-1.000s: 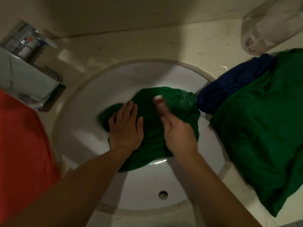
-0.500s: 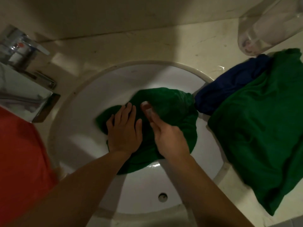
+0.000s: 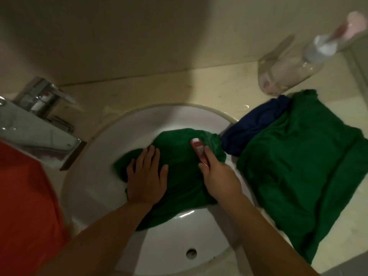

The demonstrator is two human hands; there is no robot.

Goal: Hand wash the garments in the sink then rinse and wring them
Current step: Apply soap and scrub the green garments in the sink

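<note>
A wet green garment (image 3: 179, 156) lies bunched in the white round sink (image 3: 95, 176). My left hand (image 3: 146, 176) presses flat on its left part with fingers spread. My right hand (image 3: 217, 176) grips a small pink and white bar, seemingly soap (image 3: 198, 150), and holds it against the garment's upper right part. A second green garment (image 3: 302, 162) lies spread on the counter at the right, over a dark blue garment (image 3: 253, 124) whose edge hangs at the sink's rim.
A chrome faucet (image 3: 39, 108) stands at the back left. An orange cloth (image 3: 23, 206) fills the left edge. A clear plastic bottle (image 3: 288, 70) lies on the beige counter (image 3: 179, 86) at the back right. The overflow hole (image 3: 191, 253) is in the sink's near wall.
My right hand has slid the bar away and to the right across the green garment. My left hand has stayed flat on the cloth. The camera has tilted up, showing more wall.
</note>
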